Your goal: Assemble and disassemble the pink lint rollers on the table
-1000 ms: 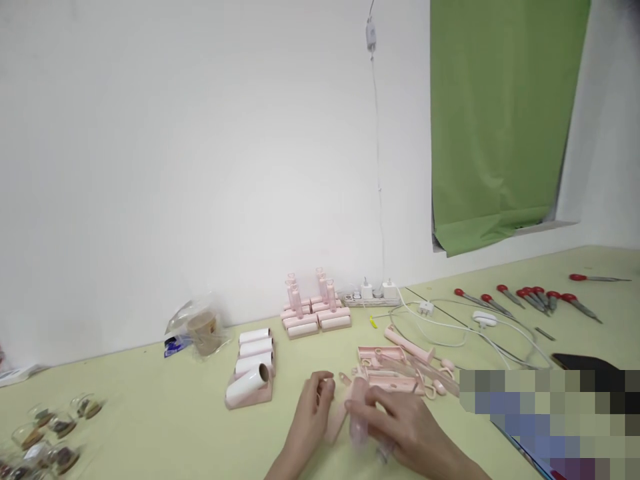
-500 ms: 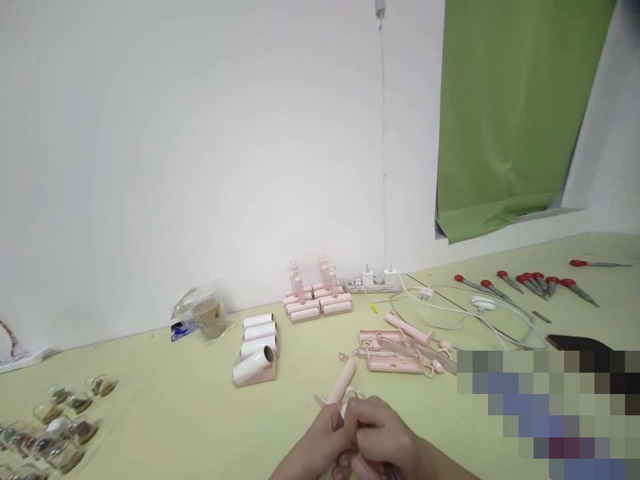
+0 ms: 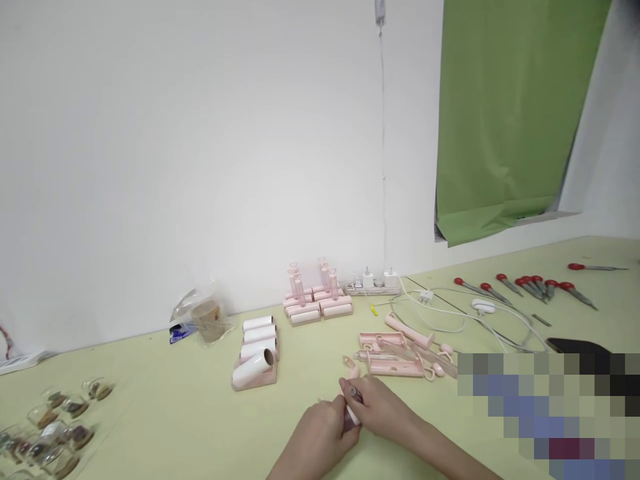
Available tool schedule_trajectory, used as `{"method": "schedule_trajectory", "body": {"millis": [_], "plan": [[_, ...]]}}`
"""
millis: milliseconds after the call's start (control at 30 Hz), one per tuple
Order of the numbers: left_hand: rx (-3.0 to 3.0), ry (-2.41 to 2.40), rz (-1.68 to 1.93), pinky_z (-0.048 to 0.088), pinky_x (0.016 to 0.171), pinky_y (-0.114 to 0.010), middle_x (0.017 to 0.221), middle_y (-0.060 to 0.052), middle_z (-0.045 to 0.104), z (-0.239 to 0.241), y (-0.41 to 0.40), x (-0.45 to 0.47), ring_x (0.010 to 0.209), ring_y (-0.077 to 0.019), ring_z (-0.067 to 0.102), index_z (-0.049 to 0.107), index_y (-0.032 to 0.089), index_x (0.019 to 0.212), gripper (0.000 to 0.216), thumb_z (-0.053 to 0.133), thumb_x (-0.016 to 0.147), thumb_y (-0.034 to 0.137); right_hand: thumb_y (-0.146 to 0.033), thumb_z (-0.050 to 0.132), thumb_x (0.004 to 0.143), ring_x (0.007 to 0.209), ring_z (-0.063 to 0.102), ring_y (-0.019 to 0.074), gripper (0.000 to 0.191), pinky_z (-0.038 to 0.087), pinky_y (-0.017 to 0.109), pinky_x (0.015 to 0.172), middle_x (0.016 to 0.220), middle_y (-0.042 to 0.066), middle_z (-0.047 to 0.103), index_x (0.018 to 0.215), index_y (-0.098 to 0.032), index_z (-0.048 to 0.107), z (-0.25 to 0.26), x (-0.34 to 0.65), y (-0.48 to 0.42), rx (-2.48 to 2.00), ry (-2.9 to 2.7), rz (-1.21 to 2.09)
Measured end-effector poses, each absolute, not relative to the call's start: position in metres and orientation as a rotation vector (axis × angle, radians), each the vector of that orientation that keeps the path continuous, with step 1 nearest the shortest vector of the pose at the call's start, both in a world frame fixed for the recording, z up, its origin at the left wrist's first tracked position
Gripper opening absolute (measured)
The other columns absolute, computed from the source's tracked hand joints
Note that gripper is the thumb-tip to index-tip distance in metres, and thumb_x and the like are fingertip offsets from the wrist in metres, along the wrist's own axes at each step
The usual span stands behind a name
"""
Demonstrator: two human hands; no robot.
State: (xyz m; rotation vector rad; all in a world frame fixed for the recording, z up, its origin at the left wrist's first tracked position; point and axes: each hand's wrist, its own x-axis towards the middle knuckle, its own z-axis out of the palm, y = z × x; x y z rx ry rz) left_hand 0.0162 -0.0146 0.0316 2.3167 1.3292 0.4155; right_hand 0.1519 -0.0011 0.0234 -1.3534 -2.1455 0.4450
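Note:
Both of my hands meet low in the middle of the head view, above the near part of the table. In my closed left hand (image 3: 320, 435) is a small pink-and-white tube piece (image 3: 352, 419), mostly covered by fingers. My right hand (image 3: 384, 404) is closed against it from the other side. A short dark grey rod-like end (image 3: 356, 393) pokes out between the right thumb and fingers; the rest of it is hidden. Just beyond the fingers lies a pink part (image 3: 351, 366), partly covered by my hands.
Pink shells and clear tubes (image 3: 395, 367) lie ahead right. White rollers (image 3: 254, 369) lie left of my hands; assembled pink pieces (image 3: 317, 303) stand by the wall. Cables (image 3: 450, 317), red-capped tools (image 3: 533, 285) and a dark phone-like slab (image 3: 577, 345) are right. Glass domes (image 3: 50, 433) fill the left corner.
My hands have drawn a little apart and shifted their grip. The right hand now sits higher, with the grey end showing. The tube piece shows between them.

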Motion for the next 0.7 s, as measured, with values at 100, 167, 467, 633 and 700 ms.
{"method": "schedule_trajectory", "body": {"millis": [100, 167, 467, 633, 700], "plan": [[2.441, 1.298, 0.351, 0.029, 0.049, -0.025, 0.067, -0.006, 0.061, 0.037, -0.014, 0.018, 0.057, -0.0196, 0.054, 0.053, 0.019, 0.080, 0.019, 0.042, 0.077, 0.034, -0.041, 0.031, 0.083, 0.034, 0.032, 0.0074, 0.039, 0.026, 0.020, 0.037, 0.041, -0.007, 0.035, 0.051, -0.020, 0.033, 0.035, 0.156, -0.004, -1.446, -1.991, 0.846], [2.466, 1.357, 0.337, 0.031, 0.051, -0.025, 0.067, -0.007, 0.062, 0.041, -0.011, 0.010, 0.058, -0.0209, 0.055, 0.053, 0.020, 0.077, 0.020, 0.042, 0.077, 0.037, -0.044, 0.035, 0.080, 0.029, 0.029, 0.0067, 0.037, 0.025, 0.020, 0.033, 0.038, -0.007, 0.036, 0.052, -0.020, 0.035, 0.042, 0.169, -0.002, -1.539, -1.878, 1.134], [2.145, 1.387, 0.568, 0.036, 0.059, -0.024, 0.073, 0.000, 0.052, 0.038, 0.027, -0.023, 0.062, -0.0143, 0.050, 0.039, 0.018, 0.102, 0.028, 0.030, 0.082, 0.035, -0.053, 0.029, 0.081, 0.057, 0.056, 0.0165, 0.043, 0.038, 0.024, 0.052, 0.059, 0.000, 0.058, 0.063, -0.020, 0.050, 0.034, 0.239, 0.014, -1.625, -1.821, 0.534], [2.019, 1.376, 0.513, 0.037, 0.067, -0.029, 0.075, -0.003, 0.056, 0.025, 0.061, 0.009, 0.070, -0.0187, 0.053, 0.047, 0.012, 0.106, 0.042, 0.041, 0.076, 0.039, -0.048, 0.027, 0.085, 0.075, 0.056, 0.0204, 0.046, 0.038, 0.029, 0.065, 0.078, 0.005, 0.058, 0.066, -0.019, 0.057, 0.034, 0.225, 0.023, -1.592, -1.895, 0.082], [2.007, 1.392, 0.498, 0.037, 0.070, -0.031, 0.078, -0.006, 0.057, 0.019, 0.070, 0.017, 0.074, -0.0211, 0.053, 0.052, 0.010, 0.102, 0.045, 0.045, 0.073, 0.043, -0.047, 0.026, 0.085, 0.078, 0.055, 0.0213, 0.047, 0.038, 0.030, 0.067, 0.077, 0.006, 0.058, 0.068, -0.019, 0.060, 0.036, 0.223, 0.028, -1.604, -1.857, 0.086]]}}
